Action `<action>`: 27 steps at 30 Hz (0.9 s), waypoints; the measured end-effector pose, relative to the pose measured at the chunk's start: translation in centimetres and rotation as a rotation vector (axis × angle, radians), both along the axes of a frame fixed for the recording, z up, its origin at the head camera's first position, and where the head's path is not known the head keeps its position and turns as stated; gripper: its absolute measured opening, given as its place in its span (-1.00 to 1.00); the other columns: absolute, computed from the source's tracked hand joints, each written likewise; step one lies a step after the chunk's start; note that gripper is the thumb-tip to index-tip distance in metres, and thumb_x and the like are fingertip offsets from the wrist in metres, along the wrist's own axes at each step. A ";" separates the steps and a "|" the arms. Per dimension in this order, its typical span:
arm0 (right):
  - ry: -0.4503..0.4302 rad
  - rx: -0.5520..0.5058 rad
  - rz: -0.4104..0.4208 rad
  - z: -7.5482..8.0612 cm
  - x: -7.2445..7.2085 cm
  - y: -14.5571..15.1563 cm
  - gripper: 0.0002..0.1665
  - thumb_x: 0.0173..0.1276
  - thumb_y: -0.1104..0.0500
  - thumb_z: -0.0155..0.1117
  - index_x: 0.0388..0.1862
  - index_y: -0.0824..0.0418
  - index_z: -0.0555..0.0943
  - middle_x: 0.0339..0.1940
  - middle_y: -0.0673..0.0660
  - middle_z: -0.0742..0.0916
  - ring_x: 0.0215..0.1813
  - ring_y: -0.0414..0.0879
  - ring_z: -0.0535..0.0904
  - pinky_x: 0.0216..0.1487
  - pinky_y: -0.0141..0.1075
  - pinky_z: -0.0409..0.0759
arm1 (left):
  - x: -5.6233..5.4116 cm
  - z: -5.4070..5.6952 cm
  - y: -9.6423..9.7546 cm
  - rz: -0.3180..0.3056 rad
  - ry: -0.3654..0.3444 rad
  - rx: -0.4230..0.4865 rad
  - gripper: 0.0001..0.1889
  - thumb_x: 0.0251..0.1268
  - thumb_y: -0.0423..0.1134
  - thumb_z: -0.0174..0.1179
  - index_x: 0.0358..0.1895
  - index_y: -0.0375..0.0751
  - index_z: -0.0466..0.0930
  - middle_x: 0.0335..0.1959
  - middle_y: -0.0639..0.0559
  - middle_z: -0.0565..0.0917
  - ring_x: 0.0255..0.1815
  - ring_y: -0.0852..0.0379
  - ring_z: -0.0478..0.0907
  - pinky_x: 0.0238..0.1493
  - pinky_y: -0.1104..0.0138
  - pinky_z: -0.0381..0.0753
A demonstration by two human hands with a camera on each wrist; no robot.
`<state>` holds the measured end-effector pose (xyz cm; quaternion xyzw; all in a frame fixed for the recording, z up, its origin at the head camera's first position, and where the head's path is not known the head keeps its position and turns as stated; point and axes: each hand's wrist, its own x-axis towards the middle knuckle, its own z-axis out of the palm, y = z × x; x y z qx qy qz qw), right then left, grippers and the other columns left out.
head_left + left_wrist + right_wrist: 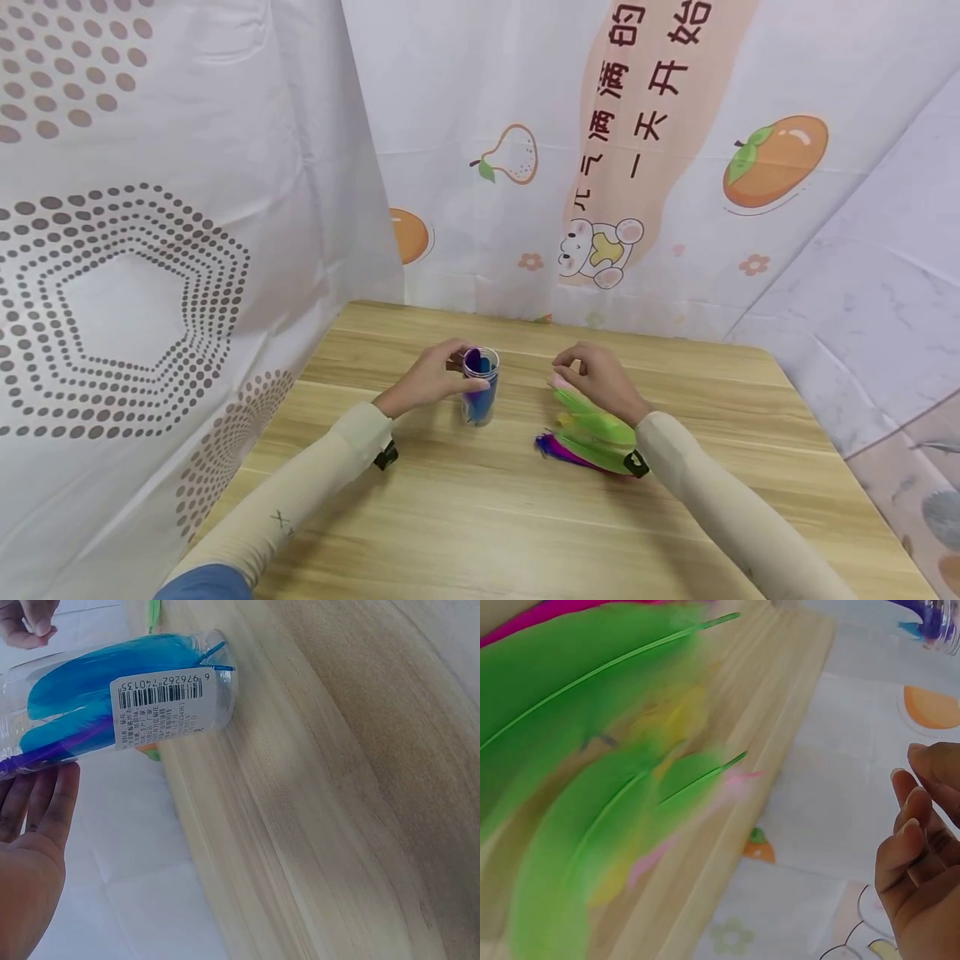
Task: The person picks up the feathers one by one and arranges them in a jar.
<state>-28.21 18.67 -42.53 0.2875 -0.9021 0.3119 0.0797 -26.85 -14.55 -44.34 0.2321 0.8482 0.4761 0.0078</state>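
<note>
Upright on the wooden table stands a clear jar (478, 408), open at the top, with blue and purple feathers (90, 679) inside. My left hand (431, 379) grips the jar from the left, thumb across its near side and fingers behind. A white barcode label (157, 709) shows on the jar in the left wrist view. My right hand (600, 383) hovers over a loose pile of feathers, its fingers loosely bent with nothing visible between them. Green feathers (577, 690), a yellow feather (679, 712) and a pink one (656, 859) lie there. A blue-and-magenta feather (558, 448) sits nearest me.
The pale wooden table (450, 517) meets a white printed cloth (480, 250) at its back edge. Another patterned cloth (127, 292) hangs along the left side. Dark wrist straps (386, 456) show on both forearms.
</note>
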 end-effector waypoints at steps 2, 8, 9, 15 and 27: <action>-0.006 0.010 -0.006 -0.2 0.1 0.4 -0.91 0.43 0.20 0.42 -0.14 0.15 0.80 -0.19 0.00 0.77 -0.49 -0.17 0.46 -0.42 -0.29 0.48 | 0.0 0.0 -0.1 0.004 -0.004 -0.002 -0.40 0.13 0.13 0.54 0.19 -0.01 0.59 0.01 0.16 0.67 0.03 0.14 0.63 0.12 0.18 0.64; -0.001 0.046 -0.029 -0.9 0.2 1.5 -0.89 0.42 0.21 0.43 -0.14 0.19 0.81 -0.18 0.02 0.78 -0.46 -0.16 0.47 -0.41 -0.29 0.48 | 0.1 0.1 0.0 0.013 -0.018 -0.003 -0.41 0.13 0.14 0.54 0.18 0.01 0.60 0.00 0.18 0.67 0.03 0.15 0.63 0.13 0.18 0.63; 0.004 0.052 -0.031 -1.1 0.2 1.8 -0.89 0.42 0.22 0.43 -0.14 0.20 0.81 -0.20 0.02 0.78 -0.46 -0.17 0.46 -0.41 -0.29 0.48 | 0.1 0.1 0.0 0.012 -0.016 -0.004 -0.40 0.13 0.14 0.54 0.19 0.01 0.60 0.00 0.18 0.67 0.02 0.15 0.62 0.13 0.17 0.63; -0.013 0.082 -0.046 -2.0 0.6 3.1 -0.89 0.43 0.22 0.42 -0.16 0.23 0.80 -0.28 -0.01 0.76 -0.48 -0.20 0.45 -0.42 -0.31 0.48 | 0.2 0.1 0.1 0.007 -0.006 -0.009 -0.40 0.14 0.10 0.55 0.18 -0.04 0.59 0.00 0.14 0.67 0.01 0.13 0.63 0.11 0.17 0.65; -0.059 0.116 -0.057 -3.6 1.8 5.6 -0.91 0.41 0.26 0.42 -0.16 0.23 0.79 -0.28 0.00 0.77 -0.48 -0.22 0.46 -0.43 -0.32 0.48 | 0.2 0.2 0.0 0.013 -0.013 -0.013 -0.39 0.13 0.15 0.54 0.20 0.00 0.59 0.00 0.17 0.67 0.02 0.15 0.62 0.11 0.19 0.64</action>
